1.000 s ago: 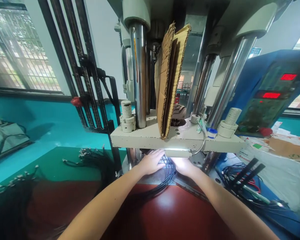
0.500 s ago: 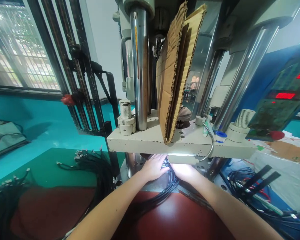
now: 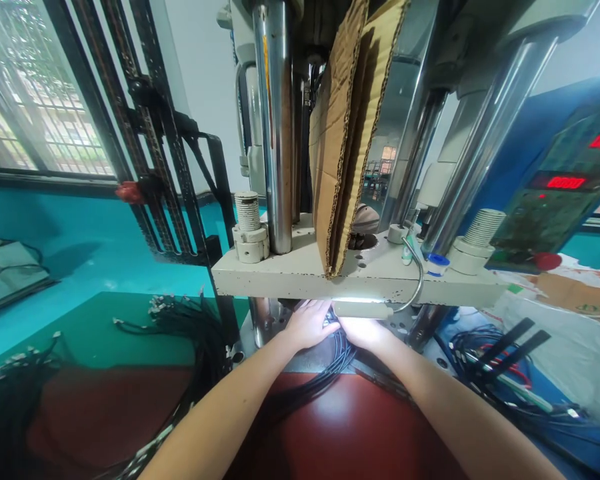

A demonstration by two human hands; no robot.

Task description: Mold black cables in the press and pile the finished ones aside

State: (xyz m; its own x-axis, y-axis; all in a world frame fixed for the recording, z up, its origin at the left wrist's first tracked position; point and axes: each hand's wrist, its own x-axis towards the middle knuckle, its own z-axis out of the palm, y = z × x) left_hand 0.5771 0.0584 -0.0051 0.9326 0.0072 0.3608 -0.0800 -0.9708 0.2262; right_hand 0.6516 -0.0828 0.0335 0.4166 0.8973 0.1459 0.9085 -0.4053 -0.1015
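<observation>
Both of my hands reach under the front edge of a machine's pale metal plate (image 3: 290, 286). My left hand (image 3: 307, 325) has its fingers stretched forward and its thumb out toward a bundle of black cables (image 3: 333, 371). Its fingertips are partly hidden under the plate. On the other side of the bundle is my right hand (image 3: 363, 331), washed out by the bright light, with its fingers hidden. A tubular work lamp (image 3: 363, 309) shines just above it. The cables curve out between my hands onto the red-brown surface (image 3: 340, 427). What lies under the fingertips is hidden.
Folded cardboard (image 3: 337, 153) stands on the plate between steel columns (image 3: 275, 133). A blue-rimmed tape roll (image 3: 437, 264) sits to its right. More black cables (image 3: 185, 333) lie at left, with another cable coil (image 3: 480, 353) at right beside two dark bars (image 3: 517, 350).
The view has shifted slightly, so the machine appears a little higher and further left. Both hands stay in nearly the same place by the cables.
</observation>
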